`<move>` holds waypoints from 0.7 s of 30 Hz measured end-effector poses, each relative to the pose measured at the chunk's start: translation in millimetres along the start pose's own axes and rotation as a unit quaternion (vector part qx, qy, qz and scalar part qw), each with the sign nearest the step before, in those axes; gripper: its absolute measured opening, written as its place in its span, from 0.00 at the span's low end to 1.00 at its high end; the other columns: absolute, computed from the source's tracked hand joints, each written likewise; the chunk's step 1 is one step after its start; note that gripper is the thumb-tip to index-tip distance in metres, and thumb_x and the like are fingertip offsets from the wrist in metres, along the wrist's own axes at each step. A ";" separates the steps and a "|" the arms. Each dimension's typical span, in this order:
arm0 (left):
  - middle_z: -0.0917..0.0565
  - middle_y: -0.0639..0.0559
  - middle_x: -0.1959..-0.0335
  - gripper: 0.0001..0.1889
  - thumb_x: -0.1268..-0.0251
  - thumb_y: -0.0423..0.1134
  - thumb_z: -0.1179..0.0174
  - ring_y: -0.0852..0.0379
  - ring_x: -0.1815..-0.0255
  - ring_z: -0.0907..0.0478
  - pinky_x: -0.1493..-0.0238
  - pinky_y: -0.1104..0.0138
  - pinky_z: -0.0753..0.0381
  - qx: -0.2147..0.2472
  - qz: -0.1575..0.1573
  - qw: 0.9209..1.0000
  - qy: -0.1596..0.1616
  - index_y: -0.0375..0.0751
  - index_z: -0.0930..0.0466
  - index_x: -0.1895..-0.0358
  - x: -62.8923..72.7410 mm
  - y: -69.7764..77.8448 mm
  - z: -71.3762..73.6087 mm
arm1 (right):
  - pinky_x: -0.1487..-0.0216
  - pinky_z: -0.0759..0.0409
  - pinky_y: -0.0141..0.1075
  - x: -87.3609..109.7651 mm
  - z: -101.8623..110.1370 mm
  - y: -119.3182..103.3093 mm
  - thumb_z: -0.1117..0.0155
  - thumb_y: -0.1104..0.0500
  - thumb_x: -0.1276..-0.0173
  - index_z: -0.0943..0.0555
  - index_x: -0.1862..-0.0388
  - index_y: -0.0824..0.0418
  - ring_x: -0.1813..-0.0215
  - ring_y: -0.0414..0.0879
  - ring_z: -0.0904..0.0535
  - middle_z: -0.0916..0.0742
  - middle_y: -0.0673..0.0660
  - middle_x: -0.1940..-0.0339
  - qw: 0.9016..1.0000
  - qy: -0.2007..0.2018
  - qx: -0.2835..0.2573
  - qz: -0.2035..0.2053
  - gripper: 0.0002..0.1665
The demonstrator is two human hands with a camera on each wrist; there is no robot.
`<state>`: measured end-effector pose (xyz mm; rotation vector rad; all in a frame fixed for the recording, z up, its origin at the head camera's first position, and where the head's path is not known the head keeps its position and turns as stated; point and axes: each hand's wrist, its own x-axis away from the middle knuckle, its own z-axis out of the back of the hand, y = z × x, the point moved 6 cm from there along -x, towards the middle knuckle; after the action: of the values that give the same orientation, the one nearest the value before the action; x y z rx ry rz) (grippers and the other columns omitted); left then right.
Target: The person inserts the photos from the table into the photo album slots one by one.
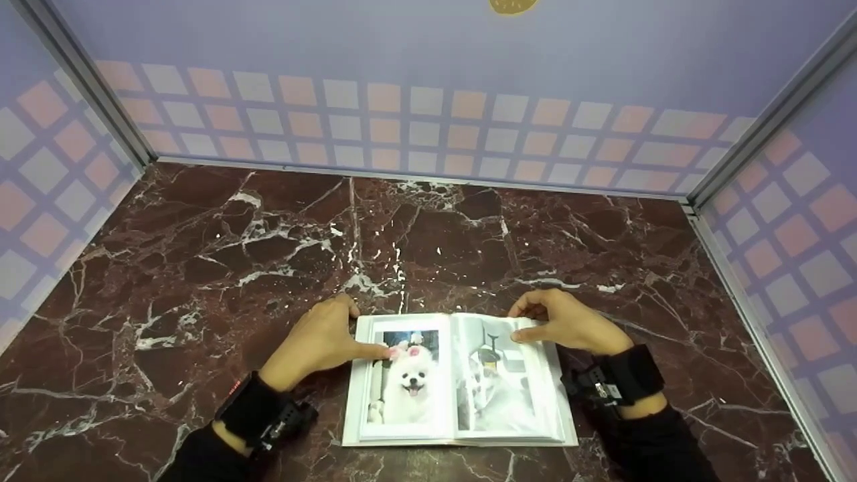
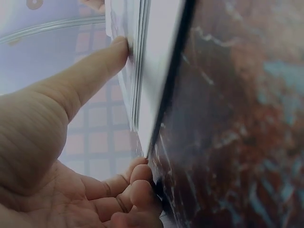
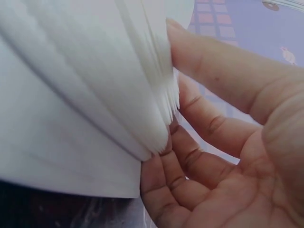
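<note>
An open photo album (image 1: 447, 381) lies on the dark marbled table. Its left page carries a photo of a white dog (image 1: 412, 381); the right page shows a pale picture, partly washed out by glare. My left hand (image 1: 323, 341) holds the album's left side, thumb on the page and curled fingertips (image 2: 141, 190) against the cover's edge by the table. On the opposite side, my right hand (image 1: 569, 325) pinches the right-hand pages near their upper outer corner. The right wrist view shows a fanned stack of page edges (image 3: 159, 95) between that thumb and the fingers.
A purple wall with pink and white checks (image 1: 428, 114) rises behind the table (image 1: 435, 248). Similar panels stand at the left (image 1: 47, 167) and right (image 1: 797, 221). Black wrist straps (image 1: 258, 412) sit on both forearms.
</note>
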<state>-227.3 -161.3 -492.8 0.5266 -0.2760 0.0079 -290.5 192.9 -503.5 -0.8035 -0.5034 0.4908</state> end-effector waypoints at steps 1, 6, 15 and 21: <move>0.15 0.37 0.46 0.51 0.58 0.72 0.19 0.42 0.49 0.17 0.42 0.46 0.16 0.006 0.003 1.000 -0.003 0.35 0.23 0.39 0.1 -0.4 0.5 | 0.52 0.20 0.30 0.0 -0.1 -0.1 0.22 0.55 0.30 0.14 0.47 0.61 0.53 0.47 0.18 0.12 0.59 0.49 1.000 -0.001 -0.001 -0.002 0.17; 0.15 0.45 0.59 0.46 0.55 0.65 0.16 0.51 0.63 0.20 0.57 0.58 0.18 0.055 0.006 0.998 -0.021 0.38 0.27 0.41 1.5 -1.1 3.6 | 0.52 0.21 0.30 0.5 0.4 -0.8 0.23 0.55 0.29 0.15 0.46 0.61 0.52 0.48 0.19 0.12 0.60 0.48 1.000 -0.003 -0.005 -0.001 0.18; 0.14 0.51 0.67 0.31 0.39 0.38 0.21 0.56 0.72 0.17 0.65 0.64 0.15 0.264 -0.007 0.961 -0.079 0.32 0.26 0.38 -5.5 -14.0 1.3 | 0.40 0.17 0.34 -0.8 4.2 6.6 0.21 0.52 0.32 0.13 0.46 0.56 0.48 0.46 0.16 0.11 0.55 0.48 0.999 -0.009 0.027 0.016 0.19; 0.17 0.55 0.72 0.20 0.35 0.32 0.27 0.59 0.72 0.20 0.70 0.69 0.15 0.360 0.002 0.929 -0.088 0.30 0.22 0.45 -10.9 -18.0 -0.1 | 0.50 0.17 0.32 1.1 6.9 4.3 0.20 0.52 0.32 0.13 0.45 0.57 0.51 0.48 0.16 0.11 0.57 0.47 1.000 -0.009 0.018 0.015 0.20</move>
<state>-236.3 -176.1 -504.7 1.2637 -0.4530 0.0674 -294.7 199.9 -502.4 -0.7744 -0.4994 0.5345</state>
